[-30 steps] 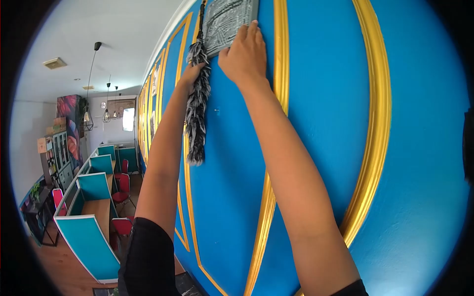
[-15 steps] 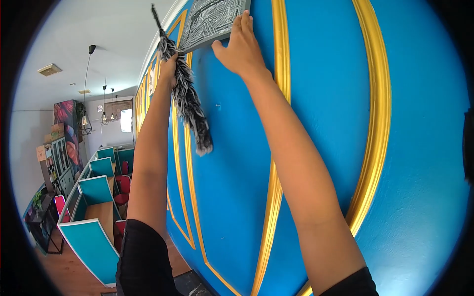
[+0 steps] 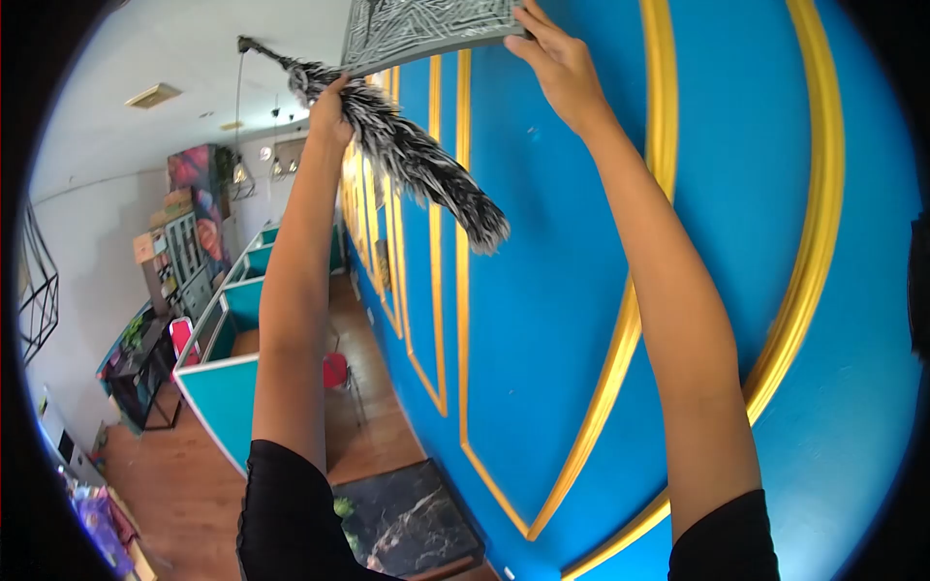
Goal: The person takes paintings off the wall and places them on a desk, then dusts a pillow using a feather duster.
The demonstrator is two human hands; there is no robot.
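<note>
My left hand (image 3: 332, 108) is closed round a fluffy black-and-grey duster (image 3: 417, 160), which slants down to the right, its dark handle pointing up left. The same hand is at the lower left corner of a framed grey-and-white patterned picture (image 3: 436, 24), whose top is cut off by the view's edge. My right hand (image 3: 565, 73) grips the picture's right edge, thumb at the lower corner and fingers higher up. Behind the duster's tip is the blue wall (image 3: 562, 213).
Gold moulding (image 3: 661, 107) runs down the wall. To the left stand teal desk partitions (image 3: 221, 407), a red chair (image 3: 335, 370) and a shelf cabinet (image 3: 184, 254). A dark marble-patterned surface (image 3: 412, 513) lies below. Pendant lamps (image 3: 240, 172) hang from the ceiling.
The view has turned left. The picture has come away from the wall, with both hands at its sides now farther apart. The duster has swung from hanging upright to a slant.
</note>
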